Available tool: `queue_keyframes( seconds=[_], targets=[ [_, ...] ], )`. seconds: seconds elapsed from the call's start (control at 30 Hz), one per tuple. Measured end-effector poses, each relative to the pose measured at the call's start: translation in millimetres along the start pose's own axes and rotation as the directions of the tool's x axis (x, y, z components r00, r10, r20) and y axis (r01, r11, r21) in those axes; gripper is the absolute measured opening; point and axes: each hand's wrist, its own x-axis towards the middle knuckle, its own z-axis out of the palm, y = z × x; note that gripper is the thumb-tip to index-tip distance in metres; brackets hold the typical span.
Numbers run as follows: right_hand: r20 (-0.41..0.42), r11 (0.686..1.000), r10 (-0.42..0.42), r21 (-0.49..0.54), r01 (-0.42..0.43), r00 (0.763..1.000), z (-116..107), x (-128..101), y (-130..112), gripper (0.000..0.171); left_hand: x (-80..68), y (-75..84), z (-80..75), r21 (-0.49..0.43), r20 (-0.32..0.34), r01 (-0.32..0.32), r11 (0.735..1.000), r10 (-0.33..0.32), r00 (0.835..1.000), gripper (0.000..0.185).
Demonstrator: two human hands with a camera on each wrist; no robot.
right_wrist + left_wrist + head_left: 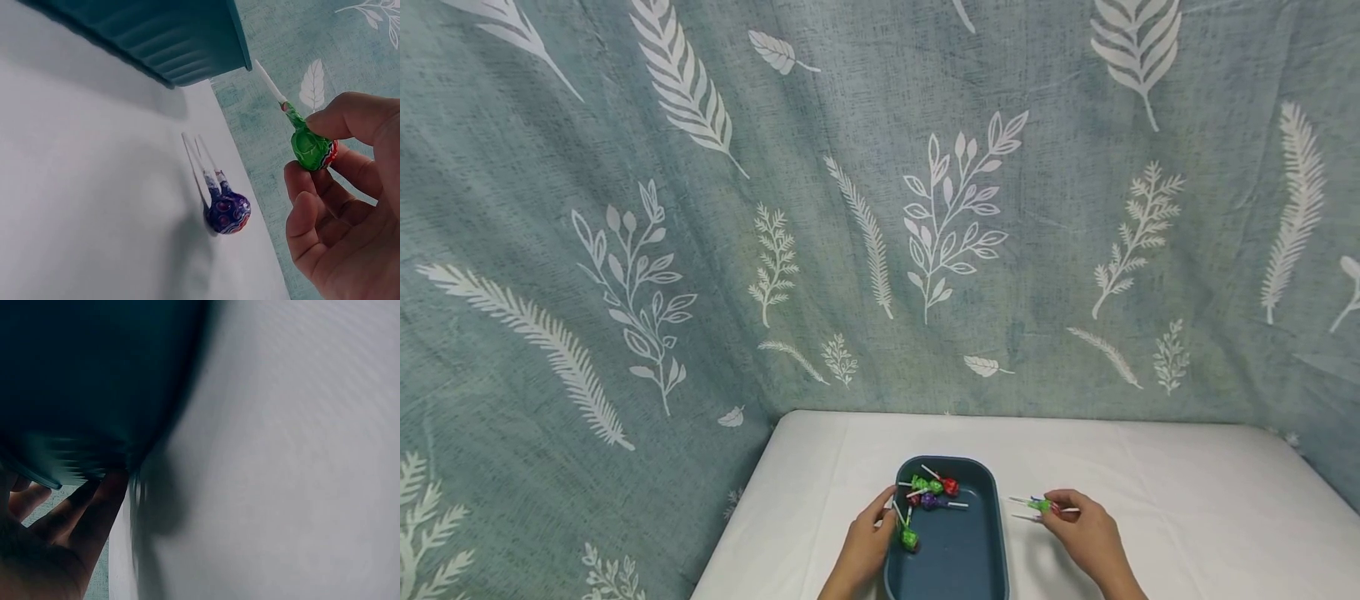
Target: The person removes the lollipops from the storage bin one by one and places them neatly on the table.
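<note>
A dark blue rectangular bin point(1000, 542) stands on the table, with my left hand point(871, 537) gripping its left side by the rim; in the left wrist view the fingers point(103, 506) touch the ribbed outer wall. Inside lie several wrapped lollipops at the far left: a green lollipop point(910, 540), a purple lollipop point(928, 502), a red lollipop point(951, 487) and others. To the right of the bin, my right hand point(1086, 533) pinches a green lollipop point(310, 149) between thumb and fingers, stick pointing toward the bin. Beneath it, purple-wrapped lollipops point(228, 214) lie on the table, partly overlapping.
A white cloth point(820, 450) covers the table, which extends to both sides of the bin. Behind and at the left hangs a blue-green curtain point(865, 350) with white leaf prints, close to the table's back edge.
</note>
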Motion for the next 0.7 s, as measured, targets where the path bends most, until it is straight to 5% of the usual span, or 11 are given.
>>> queue_keyframes(
  seconds=[0.7],
  targets=[
    [0.043, 0.996, 0.075, -0.059, -0.072, 0.996, -0.2, -2.5, 24.3, 0.036, 0.1, 0.3, -0.8, -0.01, 0.008, 0.004, 1.0, -0.004, 1.0, 0.045]
  ],
)
